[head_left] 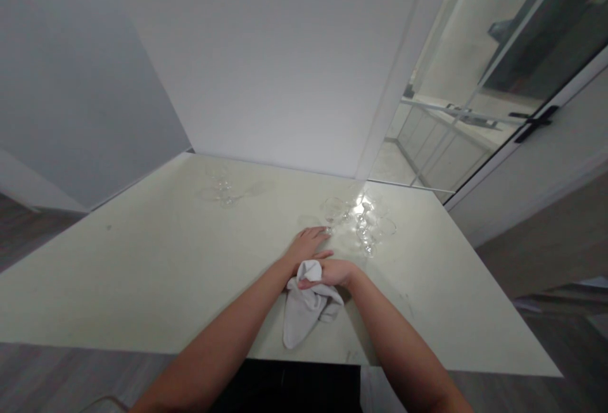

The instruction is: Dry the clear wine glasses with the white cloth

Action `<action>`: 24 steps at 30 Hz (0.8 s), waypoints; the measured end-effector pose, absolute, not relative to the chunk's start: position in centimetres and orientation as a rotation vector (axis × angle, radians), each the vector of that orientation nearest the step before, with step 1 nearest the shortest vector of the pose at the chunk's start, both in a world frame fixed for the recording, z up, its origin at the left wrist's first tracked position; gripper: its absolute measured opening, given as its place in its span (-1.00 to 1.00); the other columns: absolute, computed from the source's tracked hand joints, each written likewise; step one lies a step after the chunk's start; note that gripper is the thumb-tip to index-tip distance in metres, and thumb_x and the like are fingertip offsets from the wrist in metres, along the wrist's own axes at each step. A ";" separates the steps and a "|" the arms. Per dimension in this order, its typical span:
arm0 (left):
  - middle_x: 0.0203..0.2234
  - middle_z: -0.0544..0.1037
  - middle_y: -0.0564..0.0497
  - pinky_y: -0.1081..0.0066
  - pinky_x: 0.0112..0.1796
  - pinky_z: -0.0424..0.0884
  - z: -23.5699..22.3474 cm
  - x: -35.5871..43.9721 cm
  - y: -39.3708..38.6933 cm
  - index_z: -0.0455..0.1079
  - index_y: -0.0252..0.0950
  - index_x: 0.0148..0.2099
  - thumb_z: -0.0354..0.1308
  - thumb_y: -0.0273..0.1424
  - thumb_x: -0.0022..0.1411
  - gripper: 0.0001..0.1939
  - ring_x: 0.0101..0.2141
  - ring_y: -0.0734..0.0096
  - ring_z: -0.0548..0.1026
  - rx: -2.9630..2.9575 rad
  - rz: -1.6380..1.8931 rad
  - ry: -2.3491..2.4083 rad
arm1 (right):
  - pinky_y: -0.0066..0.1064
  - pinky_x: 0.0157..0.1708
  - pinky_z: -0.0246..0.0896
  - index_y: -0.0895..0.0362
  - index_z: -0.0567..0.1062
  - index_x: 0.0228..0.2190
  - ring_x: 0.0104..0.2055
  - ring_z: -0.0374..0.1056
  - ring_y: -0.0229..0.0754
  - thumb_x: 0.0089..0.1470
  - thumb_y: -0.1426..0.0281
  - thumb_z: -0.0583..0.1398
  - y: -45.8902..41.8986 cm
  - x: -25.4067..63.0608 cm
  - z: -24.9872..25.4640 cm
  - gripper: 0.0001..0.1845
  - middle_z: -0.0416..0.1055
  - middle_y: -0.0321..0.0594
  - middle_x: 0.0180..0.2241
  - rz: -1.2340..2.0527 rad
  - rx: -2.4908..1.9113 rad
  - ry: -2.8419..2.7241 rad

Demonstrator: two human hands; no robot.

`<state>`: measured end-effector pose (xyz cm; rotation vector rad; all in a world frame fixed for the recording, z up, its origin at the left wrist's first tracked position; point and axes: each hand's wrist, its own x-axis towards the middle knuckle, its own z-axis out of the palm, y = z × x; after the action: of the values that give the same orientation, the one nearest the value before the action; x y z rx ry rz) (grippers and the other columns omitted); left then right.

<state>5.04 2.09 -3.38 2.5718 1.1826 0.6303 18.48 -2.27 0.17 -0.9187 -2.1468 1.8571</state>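
My right hand (335, 272) is closed around a crumpled white cloth (304, 318), whose loose end hangs toward the table's front edge. Just beyond it, my left hand (306, 246) stretches out low over the table, palm down and fingers extended. Its fingertips are at the near part of a clear glass (329, 230); whether they touch it I cannot tell. A cluster of several clear stemmed glasses (365, 226) is close by on the right, with bright light reflecting among them. My wrists nearly cross, and the cloth hides part of my right fingers.
More clear glassware (225, 194) is at the back left of the pale tabletop (142, 261). A white wall (280, 83) rises behind the table. At the right are glass panels and a door with a black handle (536, 123).
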 end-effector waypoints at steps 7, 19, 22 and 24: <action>0.17 0.32 -0.19 0.18 0.16 0.15 -3.5 5.6 2.1 0.22 -0.27 0.22 0.14 -0.06 0.21 -0.37 0.20 0.17 0.23 2.660 0.605 1.233 | -0.38 -0.02 0.19 0.13 0.57 -0.31 -0.18 0.37 -0.19 -0.19 0.04 0.36 -2.1 18.7 0.0 -0.52 0.51 -0.26 -0.27 1.810 -0.965 -2.220; 0.25 0.22 -0.12 0.08 0.20 -0.01 -3.3 6.3 2.6 0.12 -0.11 0.30 0.06 0.02 0.23 -0.33 0.26 0.13 0.12 2.801 0.491 1.090 | -0.39 -0.05 0.22 0.10 0.59 -0.26 -0.17 0.40 -0.18 -0.15 0.02 0.34 -2.2 18.5 0.3 -0.51 0.54 -0.28 -0.27 1.754 -0.988 -2.256; 0.28 0.19 -0.07 0.04 0.22 -0.07 -3.2 6.4 2.8 0.09 -0.02 0.30 0.05 0.00 0.25 -0.37 0.28 0.13 0.08 2.829 0.438 0.982 | -0.38 -0.07 0.21 0.08 0.57 -0.18 -0.17 0.40 -0.17 -0.12 0.02 0.32 -2.1 18.6 0.1 -0.48 0.53 -0.26 -0.23 1.709 -1.057 -2.285; 0.28 0.18 -0.07 0.02 0.22 -0.08 -3.1 6.4 2.9 0.06 -0.01 0.32 0.06 -0.02 0.25 -0.35 0.28 0.13 0.08 2.831 0.434 0.955 | -0.38 -0.06 0.21 0.08 0.56 -0.16 -0.16 0.39 -0.17 -0.10 0.04 0.32 -2.1 18.6 0.0 -0.48 0.53 -0.26 -0.21 1.697 -1.061 -2.299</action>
<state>6.42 2.93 -3.09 2.8309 0.9552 0.4337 18.63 -2.11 -0.04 -1.0611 -2.2992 1.6970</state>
